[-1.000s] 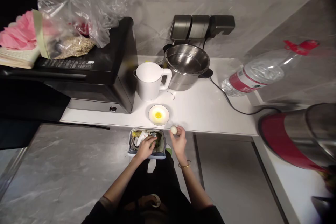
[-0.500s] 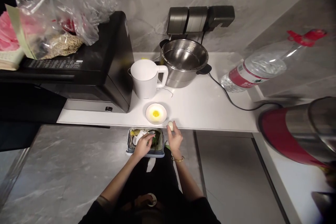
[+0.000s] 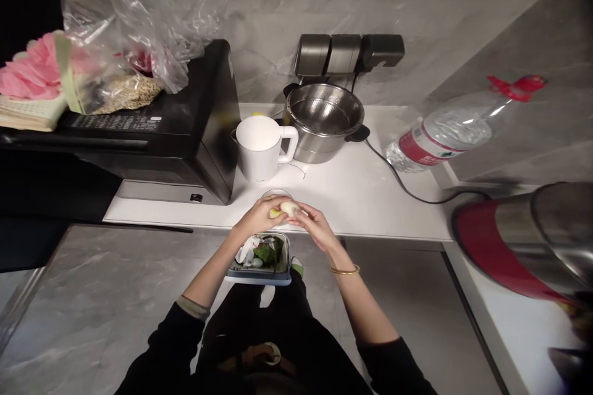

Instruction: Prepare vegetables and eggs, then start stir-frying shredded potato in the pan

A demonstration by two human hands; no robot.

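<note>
While both hands are meeting near the centre of the frame, the bare right hand [image 3: 315,226] is closing its bent fingers around a whitish, rounded egg [image 3: 290,208]. The bare left hand [image 3: 258,216] is curling half-closed against it, its hold partly hidden. Beyond lies a small, round, pale dish [image 3: 277,191], mostly covered; a yellow patch [image 3: 275,213] is showing between the hands. They are apparently working the egg together, a step calling next for gentle, even pressure.
</note>
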